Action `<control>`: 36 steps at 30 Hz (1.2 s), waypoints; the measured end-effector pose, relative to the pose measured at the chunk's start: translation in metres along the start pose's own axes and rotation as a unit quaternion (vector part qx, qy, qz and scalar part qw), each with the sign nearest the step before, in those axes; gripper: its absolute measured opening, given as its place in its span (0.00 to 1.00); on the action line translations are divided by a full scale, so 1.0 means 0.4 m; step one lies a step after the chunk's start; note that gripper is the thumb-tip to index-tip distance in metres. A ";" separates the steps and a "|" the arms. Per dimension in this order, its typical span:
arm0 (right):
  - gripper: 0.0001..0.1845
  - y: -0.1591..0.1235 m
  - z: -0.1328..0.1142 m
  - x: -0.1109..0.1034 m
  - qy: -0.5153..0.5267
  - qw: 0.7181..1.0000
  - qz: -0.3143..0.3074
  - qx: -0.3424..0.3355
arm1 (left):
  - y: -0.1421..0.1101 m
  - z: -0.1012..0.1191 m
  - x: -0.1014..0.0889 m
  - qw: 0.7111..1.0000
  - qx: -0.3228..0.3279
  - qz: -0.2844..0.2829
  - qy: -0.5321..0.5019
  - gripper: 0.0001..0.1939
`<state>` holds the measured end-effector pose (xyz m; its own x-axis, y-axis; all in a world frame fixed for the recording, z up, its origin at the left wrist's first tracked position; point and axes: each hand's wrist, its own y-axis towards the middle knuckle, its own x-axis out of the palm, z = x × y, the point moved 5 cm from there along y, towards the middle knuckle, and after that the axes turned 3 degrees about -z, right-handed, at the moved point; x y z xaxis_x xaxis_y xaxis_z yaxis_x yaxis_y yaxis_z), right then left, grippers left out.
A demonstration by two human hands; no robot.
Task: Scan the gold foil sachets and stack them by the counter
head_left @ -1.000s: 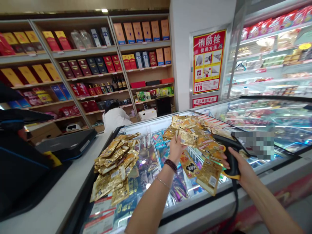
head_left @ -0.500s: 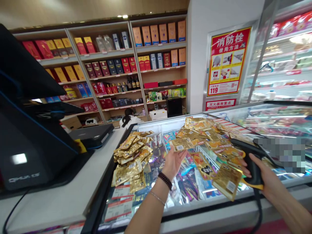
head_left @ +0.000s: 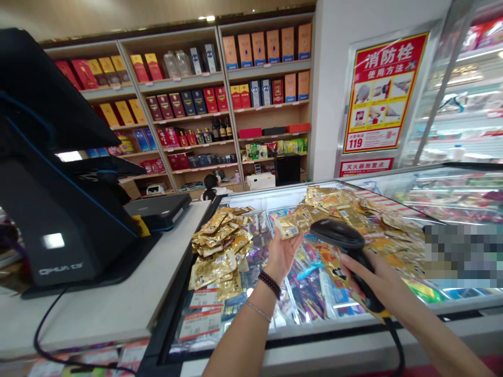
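Note:
My left hand holds up a gold snack packet, its barcode side showing, above the glass top of the freezer. My right hand is wrapped round the handle of a black and yellow barcode scanner, whose head points left at the packet, a short gap apart. A cable hangs from the scanner's grip. To the left lies a heaped pile of gold packets. More gold packets are spread beyond and to the right, partly hidden behind the scanner.
A black checkout terminal stands on the white counter at the left. Price tags lie at the freezer's near-left corner. Shelves with boxed bottles line the back wall, where a person is partly visible.
My right hand has brought the scanner leftward, close to the held packet. My left hand keeps the packet in nearly the same place. The view has shifted slightly left.

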<state>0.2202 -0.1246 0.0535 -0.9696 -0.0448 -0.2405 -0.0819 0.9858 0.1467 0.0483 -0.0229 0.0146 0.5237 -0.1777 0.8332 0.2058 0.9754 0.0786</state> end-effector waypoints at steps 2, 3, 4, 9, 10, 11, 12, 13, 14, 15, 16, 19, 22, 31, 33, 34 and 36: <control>0.25 0.003 -0.016 0.026 -0.053 0.998 -0.005 -0.014 | 0.000 0.005 0.001 1.000 0.003 0.001 0.012 0.30; 0.25 0.004 -0.022 0.038 -0.072 0.997 -0.010 -0.018 | 0.000 0.009 0.002 1.000 0.005 0.000 0.019 0.30; 0.25 0.004 -0.028 0.048 -0.086 0.996 -0.013 -0.019 | 0.000 0.012 0.004 1.000 0.007 -0.001 0.025 0.30; 0.25 0.004 -0.045 0.075 -0.132 0.991 -0.013 -0.002 | -0.004 0.029 0.014 0.999 0.020 0.007 0.031 0.31; 0.25 0.003 -0.045 0.077 -0.135 0.991 -0.014 0.000 | -0.005 0.032 0.014 0.999 0.022 0.012 0.032 0.31; 0.25 0.002 -0.045 0.078 -0.136 0.991 -0.016 0.001 | -0.005 0.033 0.015 0.999 0.025 0.016 0.033 0.31; 0.25 0.002 -0.044 0.079 -0.136 0.991 -0.018 0.000 | -0.006 0.035 0.015 0.999 0.029 0.019 0.034 0.30; 0.25 0.001 -0.044 0.079 -0.135 0.991 -0.019 0.000 | -0.006 0.035 0.015 0.999 0.031 0.021 0.034 0.30; 0.25 0.000 -0.044 0.079 -0.133 0.991 -0.020 -0.001 | -0.007 0.035 0.015 0.999 0.032 0.021 0.036 0.30; 0.25 0.000 -0.043 0.078 -0.132 0.991 -0.020 -0.001 | -0.007 0.035 0.015 0.999 0.032 0.019 0.038 0.29; 0.25 0.000 -0.043 0.077 -0.131 0.991 -0.019 -0.001 | -0.007 0.035 0.015 0.999 0.032 0.017 0.041 0.29; 0.26 0.002 -0.041 0.075 -0.125 0.992 -0.019 0.004 | -0.007 0.035 0.015 0.998 0.030 0.016 0.044 0.29; 0.26 0.004 -0.038 0.074 -0.122 0.992 -0.019 0.005 | -0.007 0.035 0.013 0.999 0.030 0.015 0.030 0.31; 0.25 0.013 0.000 0.066 -0.087 0.996 0.002 0.003 | -0.006 0.030 0.009 1.000 0.016 0.008 0.022 0.34; 0.26 0.015 0.002 0.064 -0.076 0.997 0.007 -0.004 | -0.007 0.030 0.008 1.000 0.019 0.004 0.022 0.34; 0.26 0.016 0.002 0.063 -0.073 0.997 0.011 -0.008 | -0.007 0.029 0.007 1.000 0.020 0.001 0.021 0.35; 0.26 0.015 0.000 0.061 -0.071 0.997 0.013 -0.010 | -0.005 0.027 0.004 1.000 0.024 -0.002 0.016 0.34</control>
<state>0.1959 -0.1197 0.0485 -0.9293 0.0061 -0.3692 -0.0625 0.9828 0.1736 0.0399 -0.0238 0.0216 0.5493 -0.1842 0.8151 0.1687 0.9798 0.1076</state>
